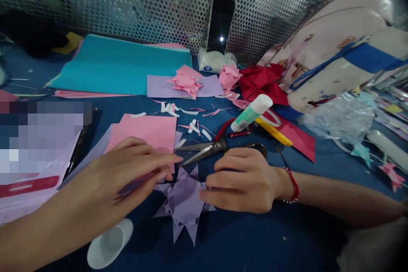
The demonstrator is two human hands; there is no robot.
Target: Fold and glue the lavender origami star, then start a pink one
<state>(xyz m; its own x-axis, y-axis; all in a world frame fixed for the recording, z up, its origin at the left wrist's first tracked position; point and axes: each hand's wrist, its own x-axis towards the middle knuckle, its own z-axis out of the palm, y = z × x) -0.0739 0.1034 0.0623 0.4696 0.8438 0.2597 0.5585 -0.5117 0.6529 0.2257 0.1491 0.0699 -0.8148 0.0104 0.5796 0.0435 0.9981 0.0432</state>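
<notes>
A lilac paper cut into pointed star-like flaps (185, 204) lies on the blue table (242, 242) in front of me. My left hand (127, 174) lies over its left side, fingers stretched forward and pinching a lilac strip against it. My right hand (242, 180) rests on its right edge with fingers curled, pressing the paper between thumb and forefinger. A red cord bracelet (291, 185) circles my right wrist. Open scissors (207, 151) lie just beyond both hands, touching neither.
A pink sheet (149, 129) lies under my left fingertips. Paper scraps, a glue stick (251, 112), a yellow cutter (274, 132), pink paper flowers (186, 80), teal paper (121, 66), a propped phone (220, 23), a pale bag (338, 46) and a white cup (110, 244) surround the hands.
</notes>
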